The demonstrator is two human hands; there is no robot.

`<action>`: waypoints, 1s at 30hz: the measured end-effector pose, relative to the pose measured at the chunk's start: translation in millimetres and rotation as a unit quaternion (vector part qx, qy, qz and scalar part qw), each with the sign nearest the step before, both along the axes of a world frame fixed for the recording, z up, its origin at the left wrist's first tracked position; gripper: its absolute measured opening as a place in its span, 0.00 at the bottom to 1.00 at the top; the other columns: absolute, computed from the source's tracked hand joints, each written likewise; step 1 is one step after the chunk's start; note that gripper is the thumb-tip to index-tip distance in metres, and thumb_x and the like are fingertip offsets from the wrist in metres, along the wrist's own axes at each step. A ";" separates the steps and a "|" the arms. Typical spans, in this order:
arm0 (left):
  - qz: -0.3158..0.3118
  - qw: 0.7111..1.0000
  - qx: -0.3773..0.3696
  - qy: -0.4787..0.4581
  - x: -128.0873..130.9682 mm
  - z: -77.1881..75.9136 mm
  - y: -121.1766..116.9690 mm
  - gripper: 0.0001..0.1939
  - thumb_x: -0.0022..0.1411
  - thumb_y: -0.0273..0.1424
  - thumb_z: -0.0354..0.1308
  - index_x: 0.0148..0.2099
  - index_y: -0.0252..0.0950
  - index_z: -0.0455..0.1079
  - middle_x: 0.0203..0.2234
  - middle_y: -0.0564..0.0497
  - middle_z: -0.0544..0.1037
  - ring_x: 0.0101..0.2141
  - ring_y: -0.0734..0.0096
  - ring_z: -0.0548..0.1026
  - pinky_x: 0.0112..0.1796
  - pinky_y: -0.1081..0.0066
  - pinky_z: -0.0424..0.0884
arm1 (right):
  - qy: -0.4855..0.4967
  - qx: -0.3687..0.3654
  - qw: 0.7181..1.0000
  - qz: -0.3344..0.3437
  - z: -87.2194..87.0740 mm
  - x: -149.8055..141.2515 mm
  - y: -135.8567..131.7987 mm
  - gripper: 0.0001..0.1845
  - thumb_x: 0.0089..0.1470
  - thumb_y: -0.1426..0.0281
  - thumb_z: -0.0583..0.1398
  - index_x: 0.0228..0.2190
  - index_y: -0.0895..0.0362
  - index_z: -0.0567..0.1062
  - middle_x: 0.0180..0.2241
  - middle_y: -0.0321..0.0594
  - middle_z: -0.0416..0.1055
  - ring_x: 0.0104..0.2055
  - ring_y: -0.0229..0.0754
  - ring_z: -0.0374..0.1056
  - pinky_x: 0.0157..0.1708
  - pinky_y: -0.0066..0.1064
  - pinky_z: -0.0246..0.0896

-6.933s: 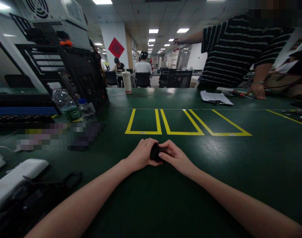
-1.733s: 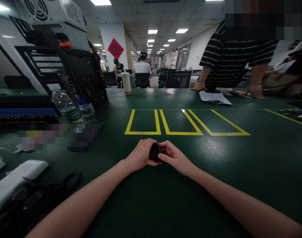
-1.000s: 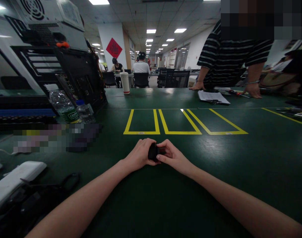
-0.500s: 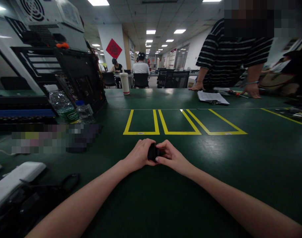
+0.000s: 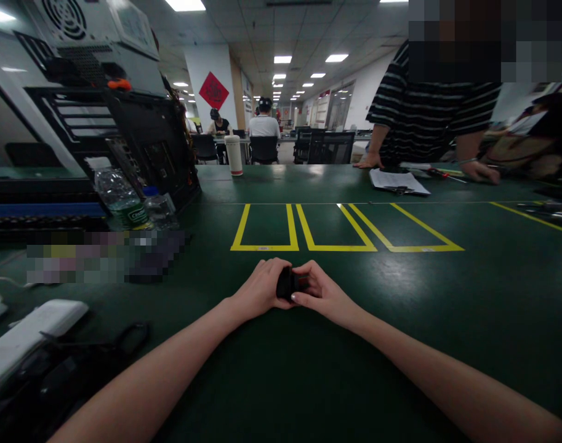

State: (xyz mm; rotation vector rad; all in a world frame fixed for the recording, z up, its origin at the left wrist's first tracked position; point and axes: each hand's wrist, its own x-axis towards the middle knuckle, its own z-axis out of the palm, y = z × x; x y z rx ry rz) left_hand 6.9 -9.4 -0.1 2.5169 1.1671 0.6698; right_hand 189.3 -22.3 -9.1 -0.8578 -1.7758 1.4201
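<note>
Between my two hands is a small black object (image 5: 285, 283), too dark to tell its kind. My left hand (image 5: 263, 284) is closed around its left side, thumb below and fingers over the top. At its right side, my right hand (image 5: 318, 287) grips it with thumb and curled fingers. Part of the object is hidden by my fingers. Both hands are low over the green table (image 5: 271, 369), just in front of the yellow tape outlines (image 5: 264, 248).
On the left are a white power strip (image 5: 45, 326), black cables (image 5: 77, 369), plastic bottles (image 5: 124, 200) and computer hardware (image 5: 146, 135). A white cup (image 5: 234, 157) stands farther back. Across the table, a person in a striped shirt (image 5: 423, 117) leans near a clipboard (image 5: 399, 182).
My hands keep nearly the same hold on the black object. The view has shifted slightly. Across the table, the person's hand on the right has moved a little to the right.
</note>
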 end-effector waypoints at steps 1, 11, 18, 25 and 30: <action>-0.002 1.000 -0.001 -0.002 -0.1 0.1 0.0 0.30 0.43 0.34 0.64 0.47 0.36 0.56 0.39 0.47 0.66 0.39 0.59 0.67 0.37 0.63 0.64 | 0.000 0.001 1.000 -0.005 -0.2 -0.1 0.1 0.15 0.48 0.68 0.58 0.39 0.53 0.62 0.41 0.38 0.62 0.43 0.42 0.63 0.40 0.38 0.63; -0.018 1.000 -0.002 -0.010 -1.7 2.3 -0.6 0.29 0.45 0.36 0.64 0.47 0.36 0.56 0.41 0.47 0.66 0.39 0.61 0.67 0.38 0.64 0.64 | -0.018 -0.016 0.999 -0.022 3.1 0.1 1.1 0.15 0.50 0.69 0.57 0.41 0.53 0.61 0.43 0.40 0.62 0.44 0.42 0.63 0.43 0.41 0.61; -0.019 1.000 0.000 0.006 -1.9 5.4 -1.5 0.29 0.45 0.34 0.64 0.47 0.34 0.55 0.40 0.45 0.66 0.39 0.60 0.66 0.38 0.62 0.64 | 0.002 0.004 1.000 -0.003 2.4 0.6 -0.9 0.15 0.47 0.71 0.60 0.38 0.53 0.62 0.41 0.37 0.61 0.45 0.43 0.62 0.41 0.39 0.63; -0.024 1.000 0.007 -0.011 -1.5 2.1 -0.3 0.29 0.45 0.37 0.63 0.47 0.36 0.56 0.40 0.47 0.66 0.38 0.62 0.66 0.38 0.65 0.64 | 0.000 -0.014 1.000 -0.023 4.1 -1.3 0.6 0.11 0.51 0.70 0.56 0.39 0.53 0.62 0.41 0.38 0.63 0.45 0.42 0.63 0.43 0.38 0.62; -0.012 1.000 0.019 -0.010 0.4 -1.7 0.8 0.30 0.43 0.35 0.65 0.47 0.35 0.56 0.39 0.47 0.66 0.38 0.61 0.67 0.38 0.64 0.64 | -0.011 -0.012 1.000 -0.008 2.6 0.0 1.3 0.14 0.50 0.71 0.57 0.40 0.54 0.61 0.42 0.39 0.62 0.45 0.42 0.63 0.43 0.39 0.62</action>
